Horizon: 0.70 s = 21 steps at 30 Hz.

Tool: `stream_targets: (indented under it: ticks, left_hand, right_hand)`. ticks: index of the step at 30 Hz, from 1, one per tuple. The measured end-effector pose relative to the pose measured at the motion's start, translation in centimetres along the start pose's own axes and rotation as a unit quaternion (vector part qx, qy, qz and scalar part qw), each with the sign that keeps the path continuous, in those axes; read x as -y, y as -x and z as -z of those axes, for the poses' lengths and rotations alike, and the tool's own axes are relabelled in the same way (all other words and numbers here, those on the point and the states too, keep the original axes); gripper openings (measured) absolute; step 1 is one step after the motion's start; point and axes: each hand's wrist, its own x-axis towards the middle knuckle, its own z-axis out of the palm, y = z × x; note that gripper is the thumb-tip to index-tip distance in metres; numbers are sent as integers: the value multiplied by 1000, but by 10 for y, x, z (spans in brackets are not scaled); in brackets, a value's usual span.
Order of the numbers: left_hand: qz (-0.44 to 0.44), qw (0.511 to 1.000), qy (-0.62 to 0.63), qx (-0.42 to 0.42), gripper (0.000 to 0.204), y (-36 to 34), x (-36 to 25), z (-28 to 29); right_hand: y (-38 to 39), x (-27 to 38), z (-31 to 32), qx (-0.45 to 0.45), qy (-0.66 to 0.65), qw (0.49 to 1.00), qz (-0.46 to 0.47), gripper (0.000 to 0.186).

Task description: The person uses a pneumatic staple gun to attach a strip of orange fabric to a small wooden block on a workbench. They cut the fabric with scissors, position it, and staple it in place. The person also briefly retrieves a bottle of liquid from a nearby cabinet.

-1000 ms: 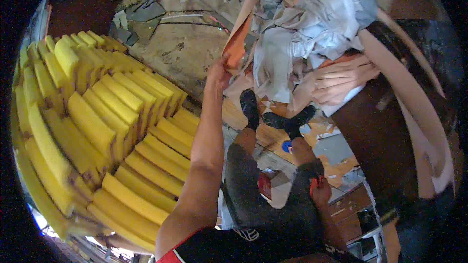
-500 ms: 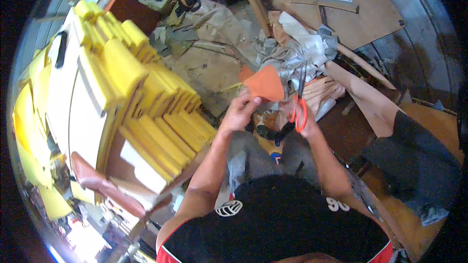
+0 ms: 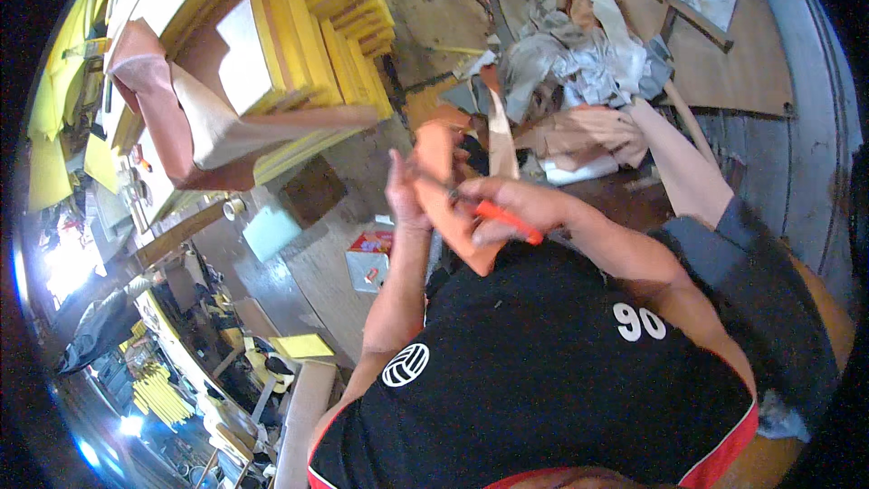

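L hand (image 3: 409,204): at orange pc (image 3: 442,210), can't tell if closed
R hand (image 3: 525,206): my fingers grip scissors (image 3: 507,221)
Fwd of fingers: rags (image 3: 593,68)

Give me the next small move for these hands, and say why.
I'd probably steady the orange sheet with the left hand before any snip: the right hand holds orange-handled scissors that reach across that sheet, and blur hides whether they are open.
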Motion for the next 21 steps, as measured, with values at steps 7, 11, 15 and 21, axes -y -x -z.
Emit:
stream_targets:
  ticks: [7,11,15,21]
  left_hand:
    - [-295,927,25,230,61,191,-116,-12]
    - [-434,853,-59,283,53,321,-148,-57]
    - [-569,754,-130,301,44,467,-132,-84]
    - [-696,617,-169,325,32,628,-81,-85]
  right_hand:
    - [-23,0,-98,113,224,966,64,37]
    - [-57,-36,-138,111,329,935,75,43]
    - [-104,-130,-192,78,380,908,159,39]
    - [-137,-223,-284,-94,429,859,264,37]
